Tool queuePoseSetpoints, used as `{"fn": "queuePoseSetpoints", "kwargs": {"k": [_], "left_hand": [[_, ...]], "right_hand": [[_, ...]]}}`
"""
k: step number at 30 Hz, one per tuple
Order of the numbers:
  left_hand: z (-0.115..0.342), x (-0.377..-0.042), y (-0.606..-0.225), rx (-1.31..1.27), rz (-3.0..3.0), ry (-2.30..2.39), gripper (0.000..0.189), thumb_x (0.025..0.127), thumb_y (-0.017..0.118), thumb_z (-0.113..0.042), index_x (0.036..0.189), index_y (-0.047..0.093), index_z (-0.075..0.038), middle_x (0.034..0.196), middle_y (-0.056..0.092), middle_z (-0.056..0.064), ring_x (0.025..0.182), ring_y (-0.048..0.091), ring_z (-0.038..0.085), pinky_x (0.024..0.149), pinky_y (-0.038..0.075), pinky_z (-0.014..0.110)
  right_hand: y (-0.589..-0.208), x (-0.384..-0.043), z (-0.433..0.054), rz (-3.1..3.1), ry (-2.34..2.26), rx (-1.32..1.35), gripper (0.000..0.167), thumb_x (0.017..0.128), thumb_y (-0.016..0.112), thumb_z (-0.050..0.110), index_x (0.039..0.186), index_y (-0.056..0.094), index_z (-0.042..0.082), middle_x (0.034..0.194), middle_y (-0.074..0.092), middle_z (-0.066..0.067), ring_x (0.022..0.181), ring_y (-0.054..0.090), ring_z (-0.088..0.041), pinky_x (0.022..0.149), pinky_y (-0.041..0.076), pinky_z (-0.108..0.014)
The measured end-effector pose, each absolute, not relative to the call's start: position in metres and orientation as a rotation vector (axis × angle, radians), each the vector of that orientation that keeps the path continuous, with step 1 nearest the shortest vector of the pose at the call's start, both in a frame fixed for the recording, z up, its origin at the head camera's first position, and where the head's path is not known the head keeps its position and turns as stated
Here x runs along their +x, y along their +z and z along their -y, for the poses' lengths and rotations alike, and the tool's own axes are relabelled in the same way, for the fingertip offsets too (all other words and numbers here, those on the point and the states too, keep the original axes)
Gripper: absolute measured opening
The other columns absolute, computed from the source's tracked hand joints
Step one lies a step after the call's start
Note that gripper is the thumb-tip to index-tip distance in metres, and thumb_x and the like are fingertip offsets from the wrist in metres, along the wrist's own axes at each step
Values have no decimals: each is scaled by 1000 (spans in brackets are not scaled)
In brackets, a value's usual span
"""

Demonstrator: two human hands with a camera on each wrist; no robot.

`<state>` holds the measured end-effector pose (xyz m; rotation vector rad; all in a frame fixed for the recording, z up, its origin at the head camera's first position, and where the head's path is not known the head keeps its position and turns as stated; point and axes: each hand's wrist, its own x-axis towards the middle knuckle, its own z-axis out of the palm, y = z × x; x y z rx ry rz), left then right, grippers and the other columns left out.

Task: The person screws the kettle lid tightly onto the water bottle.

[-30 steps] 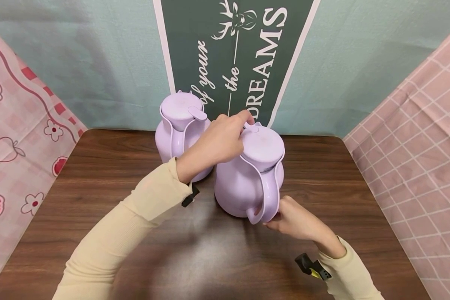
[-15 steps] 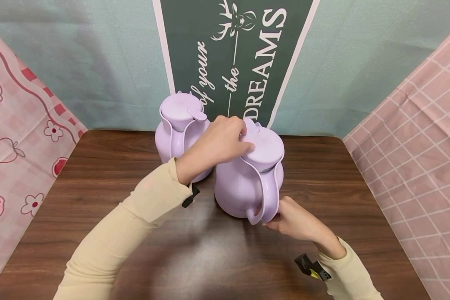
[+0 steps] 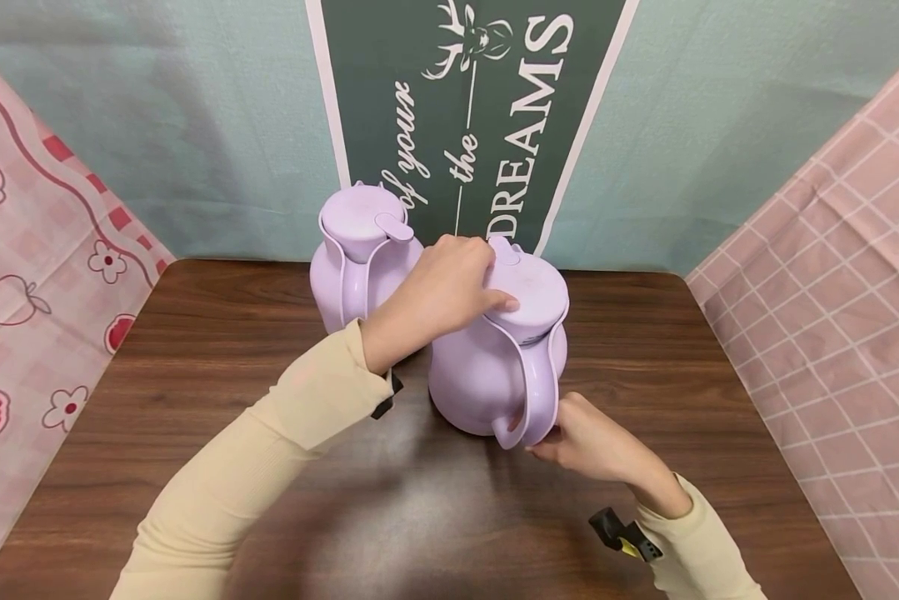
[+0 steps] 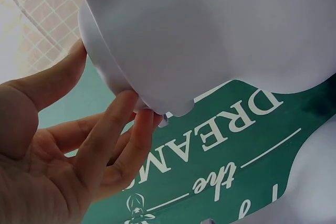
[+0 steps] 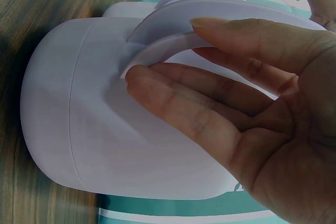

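Two matching lilac insulated jugs stand upright side by side. On the right jug [image 3: 471, 383], my left hand [image 3: 449, 279] grips the rim of the round lid [image 3: 536, 287]. Its thumb lies on the lid's top while the fingers reach round the far side, close to the small lever [image 3: 503, 250]; the left wrist view shows these fingers [image 4: 107, 135] curled at the lid's edge. My right hand [image 3: 591, 437] holds the lower part of this jug's handle [image 3: 543, 387] between thumb and fingers, as the right wrist view confirms. My left forearm partly hides the left jug [image 3: 327, 283].
Both jugs stand on a dark wooden table [image 3: 644, 358], near its back edge. Behind hangs a green lettered banner [image 3: 389, 50] on a pale blue cloth [image 3: 224, 125]. Pink patterned cloths flank the table [image 3: 37, 250] left and right.
My left hand's raised index finger has come down from the lever to the lid's side, and its thumb has slid onto the lid's top. The right hand and both jugs stay in place.
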<state>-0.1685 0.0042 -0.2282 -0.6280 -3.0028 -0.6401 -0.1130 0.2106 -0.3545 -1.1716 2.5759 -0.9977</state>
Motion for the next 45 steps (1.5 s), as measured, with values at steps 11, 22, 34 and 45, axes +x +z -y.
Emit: {"fn": "queuePoseSetpoints", "kwargs": {"k": [11, 22, 34, 45], "left_hand": [[3, -181, -228, -723, 3069, -720, 36, 79, 72, -29, 109, 66, -11, 100, 62, 3, 92, 52, 23, 76, 39, 31], [-2, -171, -226, -636, 3050, -624, 27, 79, 70, -31, 80, 60, -7, 82, 58, 5, 80, 52, 24, 70, 40, 32], [-5, -168, -230, -627, 2986, -611, 31, 78, 71, -35, 79, 60, -6, 75, 56, 5, 73, 52, 22, 65, 40, 31], [0, -180, -231, -651, 2990, -751, 29, 78, 72, -28, 71, 53, -8, 70, 47, 1, 73, 46, 20, 63, 34, 27]], "right_hand": [[-355, -113, -211, -2579, -991, -1169, 15, 70, 70, -1, 74, 61, 11, 64, 51, 12, 58, 44, 0, 53, 41, -21], [-354, -115, -211, -2573, -977, -1170, 14, 70, 69, 0, 73, 61, 10, 63, 50, 12, 58, 43, 0, 53, 41, -21], [-355, -116, -212, -2588, -977, -1192, 15, 69, 70, -1, 72, 61, 10, 63, 50, 12, 58, 44, 0, 53, 41, -21], [-356, -115, -212, -2588, -979, -1185, 16, 70, 70, -1, 71, 60, 12, 62, 48, 13, 57, 42, 0, 52, 40, -20]]}}
